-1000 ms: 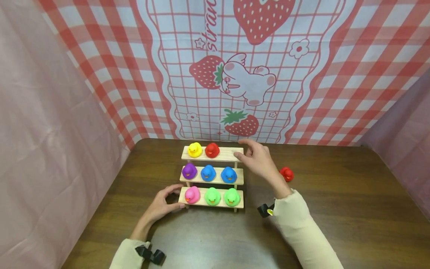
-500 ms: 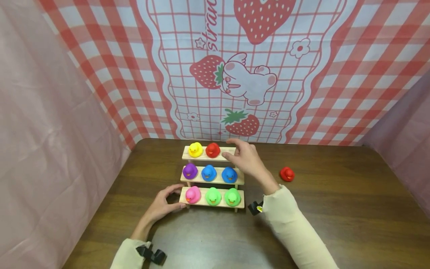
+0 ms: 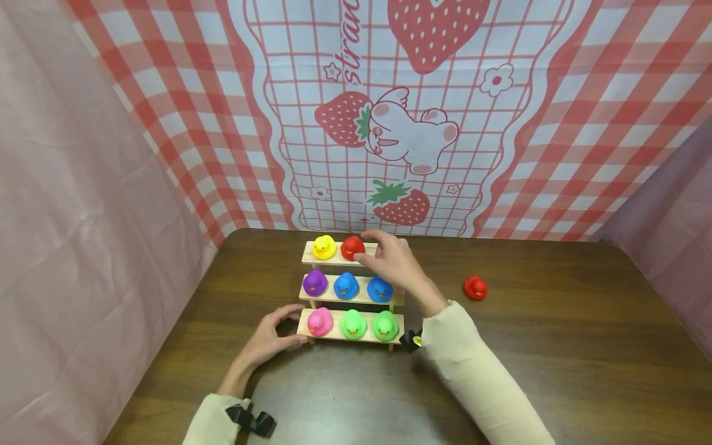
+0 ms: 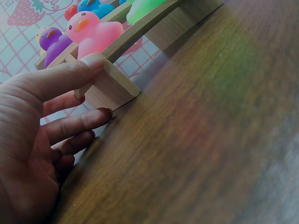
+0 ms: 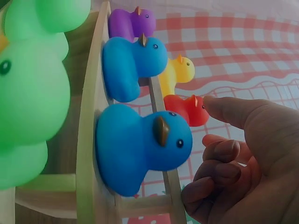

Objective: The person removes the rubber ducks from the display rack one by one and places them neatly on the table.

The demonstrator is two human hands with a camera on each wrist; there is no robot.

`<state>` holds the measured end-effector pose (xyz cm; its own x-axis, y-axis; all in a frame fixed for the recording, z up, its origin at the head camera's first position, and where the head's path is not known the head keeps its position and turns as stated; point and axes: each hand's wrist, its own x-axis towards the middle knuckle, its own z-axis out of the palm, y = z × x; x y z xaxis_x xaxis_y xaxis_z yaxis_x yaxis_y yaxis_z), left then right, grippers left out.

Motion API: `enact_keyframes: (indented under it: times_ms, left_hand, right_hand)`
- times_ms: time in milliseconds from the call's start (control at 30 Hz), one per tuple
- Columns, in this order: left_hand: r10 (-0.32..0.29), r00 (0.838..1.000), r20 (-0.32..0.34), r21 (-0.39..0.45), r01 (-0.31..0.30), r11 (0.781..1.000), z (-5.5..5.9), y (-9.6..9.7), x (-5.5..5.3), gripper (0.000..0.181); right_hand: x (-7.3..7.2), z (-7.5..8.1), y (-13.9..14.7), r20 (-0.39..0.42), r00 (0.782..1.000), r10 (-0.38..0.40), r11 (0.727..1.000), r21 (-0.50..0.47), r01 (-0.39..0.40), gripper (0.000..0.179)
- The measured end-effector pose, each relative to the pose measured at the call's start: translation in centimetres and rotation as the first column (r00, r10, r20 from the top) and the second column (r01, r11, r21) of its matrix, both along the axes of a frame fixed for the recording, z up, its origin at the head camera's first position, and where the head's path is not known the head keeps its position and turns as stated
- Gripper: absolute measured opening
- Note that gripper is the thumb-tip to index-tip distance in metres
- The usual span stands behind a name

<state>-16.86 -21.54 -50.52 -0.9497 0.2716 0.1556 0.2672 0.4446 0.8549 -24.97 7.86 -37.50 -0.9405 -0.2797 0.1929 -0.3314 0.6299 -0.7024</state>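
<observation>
The red duck (image 3: 351, 248) in the top row of the wooden stand (image 3: 336, 332) looks light, squeezable and perhaps slick, best pinched gently round its body by the right hand (image 3: 394, 261), thumb and fingers parted beside it, while the left hand (image 3: 267, 338) grips the stand's end.

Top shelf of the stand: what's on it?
On the shelf: a yellow duck and, beside it, a red duck. In the head view the right hand hides the right end; what's there can't be seen.
</observation>
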Motion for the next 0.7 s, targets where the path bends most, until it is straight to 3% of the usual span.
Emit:
enact_keyframes:
  times_ms: [267, 700]
  left_hand:
    - [0.002, 1.0, 0.007, 0.005, -0.002, 1.0, 0.0, 0.0, 0.0, 0.061]
    - [0.017, 0.999, 0.043, 0.008, -0.017, 1.0, 0.2, 0.1, 0.1, 0.062]
  right_hand:
    - [-0.2, 0.1, -0.8, 0.036, 0.999, -0.007, 1.0, 0.018, 0.007, 0.052]
    - [-0.4, 0.1, -1.6, 0.008, 1.0, -0.013, 0.999, 0.046, 0.013, 0.051]
